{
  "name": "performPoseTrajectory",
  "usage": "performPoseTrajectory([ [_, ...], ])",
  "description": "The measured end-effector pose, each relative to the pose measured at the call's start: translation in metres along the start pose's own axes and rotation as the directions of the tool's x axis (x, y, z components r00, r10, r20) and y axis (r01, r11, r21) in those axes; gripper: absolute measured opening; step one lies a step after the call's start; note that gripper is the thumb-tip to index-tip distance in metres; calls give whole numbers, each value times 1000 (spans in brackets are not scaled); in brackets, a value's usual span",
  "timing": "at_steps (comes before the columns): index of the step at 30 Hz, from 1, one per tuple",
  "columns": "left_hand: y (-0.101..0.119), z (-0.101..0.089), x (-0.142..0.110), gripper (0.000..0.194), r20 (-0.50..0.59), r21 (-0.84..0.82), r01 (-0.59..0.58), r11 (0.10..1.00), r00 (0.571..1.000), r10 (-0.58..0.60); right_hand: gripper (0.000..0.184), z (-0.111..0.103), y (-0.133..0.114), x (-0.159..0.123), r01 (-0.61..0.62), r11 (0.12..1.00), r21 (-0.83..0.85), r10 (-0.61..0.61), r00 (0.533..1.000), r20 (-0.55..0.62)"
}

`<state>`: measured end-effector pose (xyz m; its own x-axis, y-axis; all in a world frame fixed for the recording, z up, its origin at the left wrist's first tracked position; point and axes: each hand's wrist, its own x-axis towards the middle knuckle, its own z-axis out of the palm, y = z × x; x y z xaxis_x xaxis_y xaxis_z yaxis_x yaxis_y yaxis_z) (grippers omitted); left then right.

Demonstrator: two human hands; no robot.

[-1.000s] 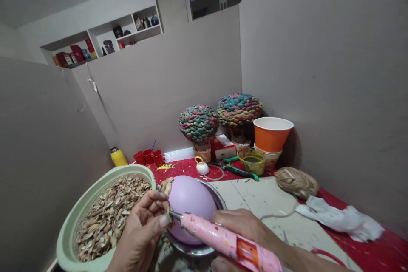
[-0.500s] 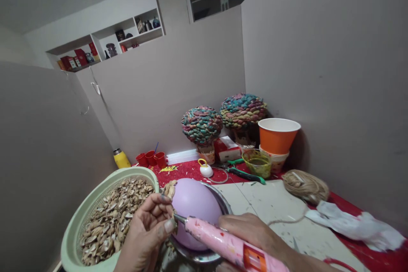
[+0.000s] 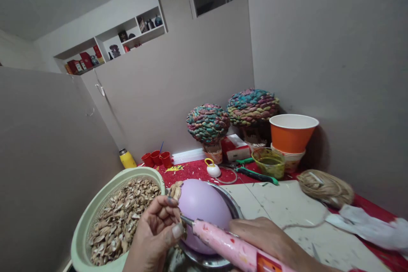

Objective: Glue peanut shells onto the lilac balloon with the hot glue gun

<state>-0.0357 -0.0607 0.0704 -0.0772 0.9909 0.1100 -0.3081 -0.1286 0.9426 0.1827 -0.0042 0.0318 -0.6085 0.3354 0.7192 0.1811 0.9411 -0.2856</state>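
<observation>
My right hand (image 3: 270,242) grips a pink glue gun (image 3: 228,246) whose metal nozzle points left at my left hand. My left hand (image 3: 157,233) is pinched shut on a small piece I cannot name, held right at the nozzle tip. Behind the gun a lilac balloon (image 3: 204,204) rests in a steel bowl (image 3: 234,208). A few shells (image 3: 175,190) are stuck to the balloon's upper left side. A pale green colander (image 3: 95,208) full of nut shells (image 3: 124,219) stands just left of my left hand.
Two shell-covered balls on stands (image 3: 208,123), an orange paper cup (image 3: 292,131), a yellow-green bowl (image 3: 267,162), green pliers (image 3: 256,174), a twine ball (image 3: 325,187), white cloth (image 3: 369,225), red cups (image 3: 156,158) and a yellow flask (image 3: 127,158) lie behind. Walls close in left and right.
The view has drifted so everything sits a little further right. Both hands keep the same hold, nozzle still at the left fingertips.
</observation>
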Motion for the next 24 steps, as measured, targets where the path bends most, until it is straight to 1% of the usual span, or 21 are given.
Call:
performPoseTrajectory([
  [1,0,0,0,41,0,-5,3,1000,1000,-3,23,1,0,0,4,1000,-11,-4,1000,-1],
  [2,0,0,0,42,2,-9,4,1000,1000,-4,23,3,1,0,19,1000,-13,-19,999,-28],
  [4,1,1,-1,42,8,-13,2,1000,1000,-2,29,7,4,1,63,998,6,-62,992,-111],
  [5,2,1,-1,41,12,-12,0,1000,1000,0,31,8,5,1,81,997,14,-79,987,-137],
  [6,2,1,-1,41,14,-12,-1,1000,1000,1,31,9,5,1,87,996,15,-84,987,-137],
  [7,3,2,-1,41,14,-11,0,1000,1000,0,31,8,5,1,78,997,8,-77,991,-111],
  [9,4,3,-2,40,12,-12,3,1000,1000,-3,28,5,4,1,32,999,-21,-32,999,-21],
  [11,6,3,-2,40,5,-12,9,1000,1000,-9,25,0,1,1,0,999,-40,1,1000,31],
  [13,7,4,-2,40,-1,-8,8,1000,1000,-8,24,-2,-2,0,0,1000,-17,0,1000,26],
  [15,8,4,-3,40,-5,-7,1,1000,1000,-1,26,-1,-3,0,-27,1000,6,26,999,36],
  [17,8,4,-3,40,-2,-8,-7,1000,1000,7,34,3,-2,-1,-35,999,6,35,999,9],
  [19,7,5,-3,40,-2,-7,-8,1000,1000,8,42,8,-1,0,16,1000,-12,-17,994,-104],
  [21,7,5,-3,40,-5,-7,-6,1000,1000,6,43,11,0,2,28,999,-31,-33,986,-164],
  [24,7,5,-3,39,-9,-7,-10,1000,1000,10,44,9,-3,5,14,998,-54,-22,990,-139],
])
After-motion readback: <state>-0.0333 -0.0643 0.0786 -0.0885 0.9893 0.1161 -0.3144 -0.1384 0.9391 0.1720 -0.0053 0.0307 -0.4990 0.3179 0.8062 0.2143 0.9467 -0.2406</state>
